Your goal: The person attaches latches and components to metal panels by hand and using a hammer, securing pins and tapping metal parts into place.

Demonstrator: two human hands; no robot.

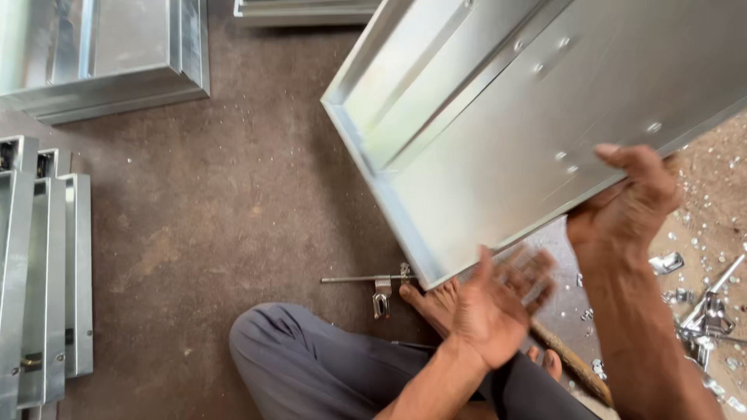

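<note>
Panel (498,148), a shallow galvanised sheet-metal tray with folded rims, fills the upper right of the view, raised off the floor (233,210) and tilted, its open face turned toward the camera. Its long axis runs diagonally, from the low corner near the person's foot (432,299) up and away to the right, out of view. The right hand (634,198) grips the panel's lower rim, fingers curled over the edge and thumb on top. The left hand (498,307) is released, palm up and fingers spread, blurred, just below the panel's low corner and not clearly touching it. A stiffening rib and several rivets show on the panel's inner face. Below the low corner lies a slide bolt (373,281) on the floor, just left of the foot. The person sits with a knee (311,358) in grey trousers bent below the bolt. A wooden handle (572,362) lies at a slant beneath the left hand. Right of the panel the floor is strewn with metal chips (716,257) and small hardware (704,315). Well apart to the left of the panel, more folded metal sections (47,272) stand on edge together, another panel (101,54) lies far up left, and one more edge (303,8) shows at the top.
</note>
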